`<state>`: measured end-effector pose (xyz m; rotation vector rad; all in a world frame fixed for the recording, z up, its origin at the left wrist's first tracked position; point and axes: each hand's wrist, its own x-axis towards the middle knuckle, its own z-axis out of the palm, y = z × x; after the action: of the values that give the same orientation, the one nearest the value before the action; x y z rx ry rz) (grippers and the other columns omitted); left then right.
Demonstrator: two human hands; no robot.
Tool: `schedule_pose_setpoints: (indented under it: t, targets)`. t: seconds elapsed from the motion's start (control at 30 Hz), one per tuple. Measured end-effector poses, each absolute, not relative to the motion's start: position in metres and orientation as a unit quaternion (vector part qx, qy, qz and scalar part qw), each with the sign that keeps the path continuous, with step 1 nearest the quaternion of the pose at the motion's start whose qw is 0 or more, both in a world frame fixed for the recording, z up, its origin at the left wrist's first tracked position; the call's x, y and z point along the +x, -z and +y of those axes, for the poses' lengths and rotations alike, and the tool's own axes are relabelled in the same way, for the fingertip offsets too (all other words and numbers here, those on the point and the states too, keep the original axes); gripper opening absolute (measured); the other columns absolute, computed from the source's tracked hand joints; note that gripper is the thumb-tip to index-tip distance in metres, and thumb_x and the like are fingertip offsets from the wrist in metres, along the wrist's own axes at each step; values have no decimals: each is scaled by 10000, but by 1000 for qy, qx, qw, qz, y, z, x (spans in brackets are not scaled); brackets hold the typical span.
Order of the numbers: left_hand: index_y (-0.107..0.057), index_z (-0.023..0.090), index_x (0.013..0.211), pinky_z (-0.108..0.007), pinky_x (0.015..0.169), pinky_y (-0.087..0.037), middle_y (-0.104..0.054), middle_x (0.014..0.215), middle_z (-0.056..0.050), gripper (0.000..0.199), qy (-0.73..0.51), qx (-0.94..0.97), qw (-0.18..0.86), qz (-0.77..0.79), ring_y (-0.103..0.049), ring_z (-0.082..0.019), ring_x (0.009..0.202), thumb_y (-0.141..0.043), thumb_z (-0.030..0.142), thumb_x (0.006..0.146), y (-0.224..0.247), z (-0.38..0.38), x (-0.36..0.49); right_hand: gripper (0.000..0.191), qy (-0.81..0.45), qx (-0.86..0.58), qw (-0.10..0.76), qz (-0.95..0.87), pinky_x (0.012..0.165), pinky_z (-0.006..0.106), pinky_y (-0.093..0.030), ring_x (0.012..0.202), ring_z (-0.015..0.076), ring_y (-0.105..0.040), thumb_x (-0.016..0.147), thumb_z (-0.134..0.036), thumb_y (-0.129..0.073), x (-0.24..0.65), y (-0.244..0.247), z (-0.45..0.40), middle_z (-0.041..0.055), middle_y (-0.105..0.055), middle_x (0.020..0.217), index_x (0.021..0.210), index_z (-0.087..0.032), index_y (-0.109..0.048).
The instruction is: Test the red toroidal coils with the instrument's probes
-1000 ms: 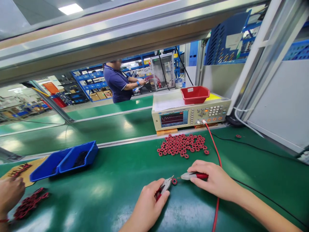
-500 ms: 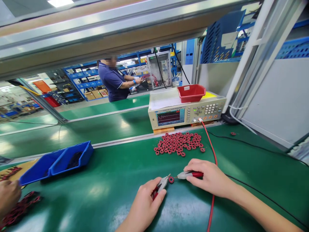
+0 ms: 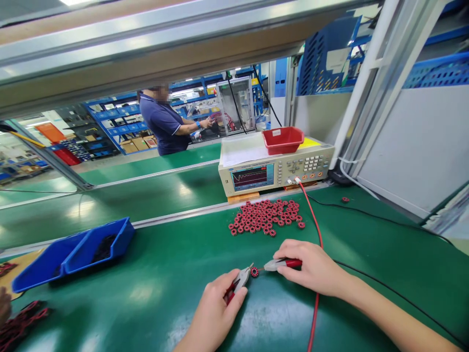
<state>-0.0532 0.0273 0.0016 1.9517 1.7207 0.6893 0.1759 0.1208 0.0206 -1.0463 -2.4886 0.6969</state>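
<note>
A small red and black ring (image 3: 254, 272) is held between two clip-like tools over the green bench. My left hand (image 3: 219, 305) is closed on a grey clip with red grips (image 3: 242, 279), whose tip meets the ring's left side. From the right, my right hand (image 3: 308, 266) pinches another grey clip with a red handle (image 3: 274, 265), its tip at a thin wire end of the ring. Behind them lies a pile of similar red rings (image 3: 266, 216). A beige tester (image 3: 252, 178) with a lit screen showing a curve and red letters stands beyond the pile.
A red tray (image 3: 284, 142) sits on the tester. A red cable (image 3: 311, 210) runs past my right wrist. Blue bins (image 3: 122, 244) stand at left, near more red parts (image 3: 25, 322) and another person's hand (image 3: 4, 305). A person (image 3: 161, 120) stands beyond the bench.
The view has shifted slightly, so most things sit further left. The other person's hand at the left edge shows less. My hands keep the same hold on the clips.
</note>
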Motion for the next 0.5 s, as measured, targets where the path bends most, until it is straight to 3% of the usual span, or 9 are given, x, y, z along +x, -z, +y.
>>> schedule_pose_setpoints:
  t: [0.5]
  targets:
    - [-607, 203, 1032, -230, 671, -472, -681, 856, -8, 227, -244, 715, 217, 618, -617, -152, 717, -485, 309, 872, -2, 28, -54, 189, -289, -349, 180, -873, 690, 232, -403, 768, 138, -573, 792, -263, -541, 178, -25, 121, -10, -626, 878, 929, -262, -672]
